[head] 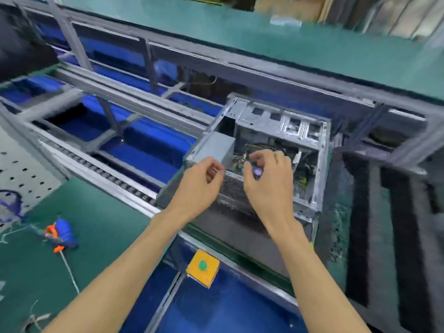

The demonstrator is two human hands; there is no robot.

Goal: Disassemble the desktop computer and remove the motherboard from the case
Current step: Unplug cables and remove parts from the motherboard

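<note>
Nearest me: yellow button box [203, 270] with its green cap on the bench edge, and off to my left a blue-and-orange tool [61, 233] lying on the green mat [101, 231], cord trailing toward me.

Both forearms reach over the conveyor rail to the open case [310, 164], which sits on its side just past the rail, open face up.

My left hand [200, 186] has fingers curled at the near corner of the grey power supply [215, 146]. Frame is smeared, so I can't tell if it pinches anything or just braces there.

My right hand [268, 179] has thumb and fingers closed on a small purple-tipped part [257, 172], probably a connector or screw, over the cable tangle [259, 152] inside the case.

Motherboard isn't clearly visible; I judge it sits under those cables on the case floor.

Doing this step well: steady the case with the left, pull the part straight out, no twisting, keep cables off the board, then park loose bits on the mat.

Beyond the case: grey frame rails and blue bins [144, 150].
</note>
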